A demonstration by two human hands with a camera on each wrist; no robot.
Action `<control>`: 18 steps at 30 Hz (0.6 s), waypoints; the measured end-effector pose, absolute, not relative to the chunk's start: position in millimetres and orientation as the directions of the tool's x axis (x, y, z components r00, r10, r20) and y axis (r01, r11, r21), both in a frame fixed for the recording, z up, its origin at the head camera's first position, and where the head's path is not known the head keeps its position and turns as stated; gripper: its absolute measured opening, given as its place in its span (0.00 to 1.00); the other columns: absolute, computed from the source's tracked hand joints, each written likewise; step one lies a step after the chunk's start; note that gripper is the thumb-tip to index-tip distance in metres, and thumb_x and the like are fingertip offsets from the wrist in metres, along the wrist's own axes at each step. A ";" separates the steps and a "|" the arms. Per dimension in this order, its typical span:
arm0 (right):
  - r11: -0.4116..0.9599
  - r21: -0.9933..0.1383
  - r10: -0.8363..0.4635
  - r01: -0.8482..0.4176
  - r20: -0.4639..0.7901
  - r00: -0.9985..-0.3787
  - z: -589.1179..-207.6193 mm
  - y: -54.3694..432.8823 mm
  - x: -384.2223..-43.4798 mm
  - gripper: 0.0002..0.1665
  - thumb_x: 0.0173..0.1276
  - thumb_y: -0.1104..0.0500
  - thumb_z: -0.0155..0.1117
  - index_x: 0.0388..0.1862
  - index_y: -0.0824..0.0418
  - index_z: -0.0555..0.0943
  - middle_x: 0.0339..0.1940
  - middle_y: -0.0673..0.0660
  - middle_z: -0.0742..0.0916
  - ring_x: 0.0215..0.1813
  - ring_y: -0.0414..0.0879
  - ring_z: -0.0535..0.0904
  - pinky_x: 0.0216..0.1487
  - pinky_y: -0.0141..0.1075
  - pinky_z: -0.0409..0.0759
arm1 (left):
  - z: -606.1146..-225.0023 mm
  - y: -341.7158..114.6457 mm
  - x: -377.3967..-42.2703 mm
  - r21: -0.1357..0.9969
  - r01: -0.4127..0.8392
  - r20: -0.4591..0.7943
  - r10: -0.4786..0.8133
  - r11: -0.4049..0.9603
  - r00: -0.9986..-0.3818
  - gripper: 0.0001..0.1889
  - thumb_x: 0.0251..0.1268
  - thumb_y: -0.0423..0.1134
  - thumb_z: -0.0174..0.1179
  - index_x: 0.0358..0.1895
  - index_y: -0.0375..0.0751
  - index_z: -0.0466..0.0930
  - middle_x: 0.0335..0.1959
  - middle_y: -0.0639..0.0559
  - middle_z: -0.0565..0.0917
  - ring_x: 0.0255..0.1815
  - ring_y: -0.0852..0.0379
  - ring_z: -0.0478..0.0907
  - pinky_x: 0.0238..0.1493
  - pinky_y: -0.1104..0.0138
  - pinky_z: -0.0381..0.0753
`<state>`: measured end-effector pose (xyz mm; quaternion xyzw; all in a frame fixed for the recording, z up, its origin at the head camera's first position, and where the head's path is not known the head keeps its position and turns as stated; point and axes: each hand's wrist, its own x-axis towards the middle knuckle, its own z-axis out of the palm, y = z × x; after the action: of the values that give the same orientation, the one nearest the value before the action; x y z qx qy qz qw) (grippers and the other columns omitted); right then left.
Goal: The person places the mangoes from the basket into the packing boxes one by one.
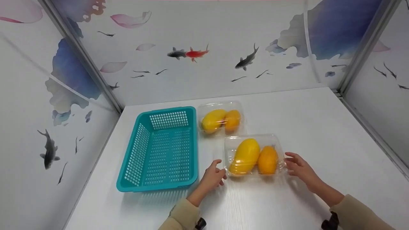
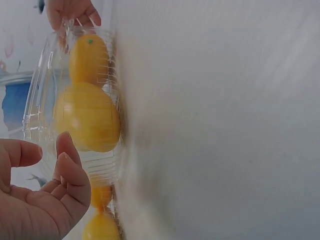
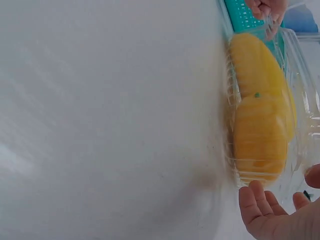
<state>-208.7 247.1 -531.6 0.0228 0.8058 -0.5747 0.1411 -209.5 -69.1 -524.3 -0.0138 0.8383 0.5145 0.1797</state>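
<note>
A clear plastic clamshell box (image 1: 230, 142) lies on the white table in the head view, with a large yellow mango (image 1: 246, 155) and a smaller orange fruit (image 1: 267, 160) inside. At its left end is my left hand (image 1: 211, 176), thumb and fingers spread apart, fingertips right by the wall. Nothing sits between that hand's fingers (image 2: 75, 182) in the left wrist view. My right hand (image 1: 301, 170) reaches the opposite end with loosely bent fingers. Its fingertips (image 3: 256, 192) are right at the box's end in the right wrist view.
Left of the box stands a teal plastic basket (image 1: 195, 147) with slotted walls and nothing in it. A second clear box (image 1: 238, 105) with a yellow and an orange fruit lies behind, close to the basket. Printed wall panels (image 1: 217, 83) border the table (image 1: 306, 118).
</note>
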 end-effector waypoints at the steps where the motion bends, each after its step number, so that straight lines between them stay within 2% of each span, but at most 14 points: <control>1: 0.353 -0.913 -0.125 0.204 -0.262 -0.957 -530.7 246.3 -205.4 0.35 0.71 0.48 0.47 0.68 0.66 0.53 0.61 0.71 0.68 0.51 0.52 0.75 0.49 0.36 0.77 | -524.3 -68.4 -209.5 0.857 -0.219 -0.327 0.163 0.466 -0.931 0.27 0.65 0.41 0.49 0.66 0.40 0.57 0.26 0.53 0.79 0.20 0.58 0.73 0.24 0.72 0.72; 4: 0.356 -0.900 -0.117 0.253 -0.311 -0.943 -528.3 242.4 -198.0 0.34 0.70 0.52 0.48 0.68 0.67 0.52 0.50 0.66 0.76 0.41 0.48 0.78 0.43 0.35 0.79 | -523.7 -66.2 -209.2 0.861 -0.249 -0.353 0.169 0.444 -0.920 0.28 0.63 0.40 0.49 0.66 0.40 0.55 0.26 0.53 0.79 0.20 0.58 0.73 0.24 0.71 0.73; 8: 0.219 -0.923 -0.190 0.315 -0.357 -0.914 -530.0 240.9 -197.0 0.34 0.69 0.58 0.45 0.69 0.67 0.46 0.35 0.56 0.82 0.31 0.43 0.79 0.40 0.33 0.80 | -524.5 -62.1 -209.1 0.875 -0.263 -0.359 0.182 0.406 -0.915 0.30 0.61 0.37 0.47 0.68 0.37 0.52 0.26 0.50 0.80 0.18 0.59 0.73 0.24 0.71 0.74; 12: 0.093 -0.939 -0.299 0.330 -0.343 -0.891 -533.7 242.0 -198.2 0.34 0.70 0.62 0.38 0.70 0.69 0.40 0.33 0.55 0.83 0.32 0.42 0.81 0.42 0.35 0.80 | -527.0 -58.3 -208.1 0.902 -0.291 -0.365 0.200 0.320 -0.910 0.32 0.61 0.35 0.47 0.69 0.35 0.48 0.27 0.46 0.79 0.16 0.60 0.72 0.23 0.73 0.74; 18: 0.053 -0.940 -0.327 0.337 -0.335 -0.884 -534.3 242.2 -198.4 0.33 0.71 0.63 0.36 0.70 0.70 0.38 0.35 0.56 0.85 0.34 0.44 0.83 0.44 0.37 0.80 | -530.0 -56.4 -206.3 0.915 -0.335 -0.379 0.198 0.225 -0.904 0.31 0.60 0.31 0.45 0.68 0.36 0.48 0.22 0.50 0.76 0.14 0.61 0.69 0.22 0.74 0.74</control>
<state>-198.4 242.2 -534.3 0.0037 0.6845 -0.6879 0.2411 -206.3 -56.4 -530.0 -0.0456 0.7525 0.6210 0.2145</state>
